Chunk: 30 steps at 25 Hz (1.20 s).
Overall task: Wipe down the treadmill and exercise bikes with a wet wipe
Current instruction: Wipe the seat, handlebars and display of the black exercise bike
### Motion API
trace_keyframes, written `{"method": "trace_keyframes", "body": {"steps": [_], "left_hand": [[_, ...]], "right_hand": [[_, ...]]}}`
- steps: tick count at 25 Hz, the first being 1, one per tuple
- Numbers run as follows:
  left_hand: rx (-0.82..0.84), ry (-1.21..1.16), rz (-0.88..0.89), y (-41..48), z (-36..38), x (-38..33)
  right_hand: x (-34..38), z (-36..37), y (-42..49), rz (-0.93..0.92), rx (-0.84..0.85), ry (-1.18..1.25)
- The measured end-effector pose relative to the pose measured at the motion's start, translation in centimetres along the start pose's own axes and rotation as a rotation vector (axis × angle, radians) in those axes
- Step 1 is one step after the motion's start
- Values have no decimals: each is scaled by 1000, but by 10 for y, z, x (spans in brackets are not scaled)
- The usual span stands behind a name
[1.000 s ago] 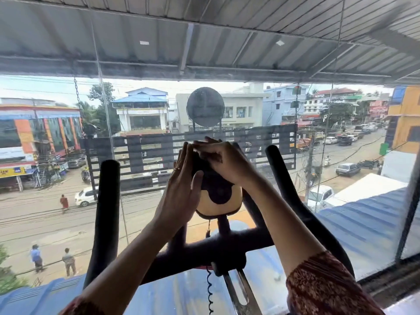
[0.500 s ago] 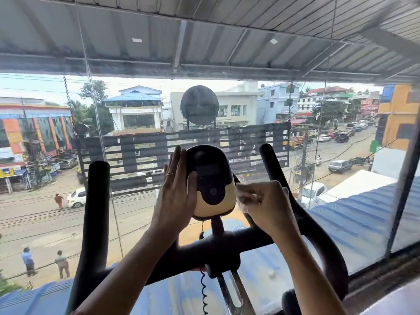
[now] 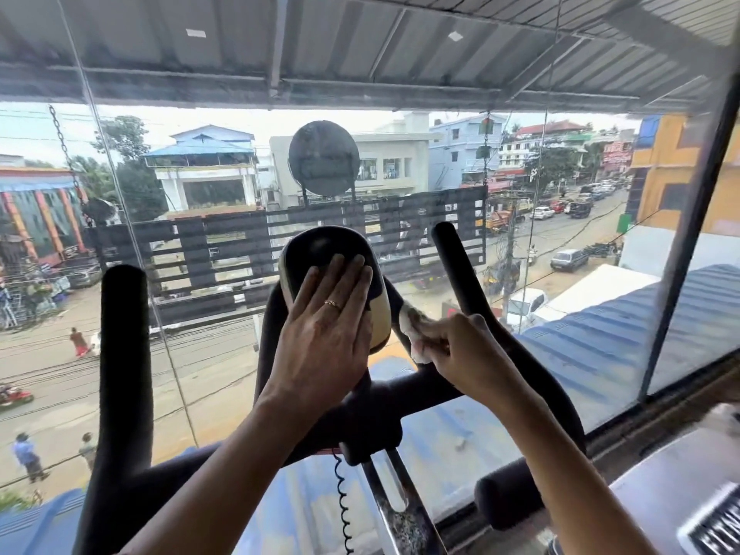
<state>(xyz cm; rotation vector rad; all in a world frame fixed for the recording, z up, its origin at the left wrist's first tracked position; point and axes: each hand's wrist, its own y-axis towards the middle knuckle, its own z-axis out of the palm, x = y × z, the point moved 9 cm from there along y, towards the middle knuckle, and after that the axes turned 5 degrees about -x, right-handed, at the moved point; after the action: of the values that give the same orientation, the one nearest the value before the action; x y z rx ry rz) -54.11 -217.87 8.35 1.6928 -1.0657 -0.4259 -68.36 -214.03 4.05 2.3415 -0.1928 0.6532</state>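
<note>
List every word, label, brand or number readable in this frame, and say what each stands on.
Nothing reads with certainty.
Black plate, lower right: white capitals, cut off by the frame edge, unreadable.
Bike console: screen dark, mostly under the left hand; no text shows.
Black window lettering: seen from behind, not legible.
Red street sign: too small and blurred.
</note>
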Motion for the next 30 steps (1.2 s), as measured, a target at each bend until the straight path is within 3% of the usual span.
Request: {"method": "trace_keyframes", "body": {"steps": [4,8,13,17,21,26,30], "left_hand": [[-34,-22,-14,0,-2,-1],[-50,-17,2,-1,-5,-1],[-43,-9,-2,-2,-3,-2],[-17,-12,-31,-7,-2,-4],[16,-23,-60,-12,0,-6],[102,-94,-50,-28,-7,-7],[222,-163,-73,-48,-13,-3]], "right_hand": [[6,-14,4,25,-28,68],[41,13,38,-80,-4,99],[18,11,-11,-121,-6,30],[-9,1,-57,-48,-24,3],[-25,-8,-60,220,-188,-104],[18,20,-71,115,-171,-29],[10,13,-66,222,-180,-35]]}}
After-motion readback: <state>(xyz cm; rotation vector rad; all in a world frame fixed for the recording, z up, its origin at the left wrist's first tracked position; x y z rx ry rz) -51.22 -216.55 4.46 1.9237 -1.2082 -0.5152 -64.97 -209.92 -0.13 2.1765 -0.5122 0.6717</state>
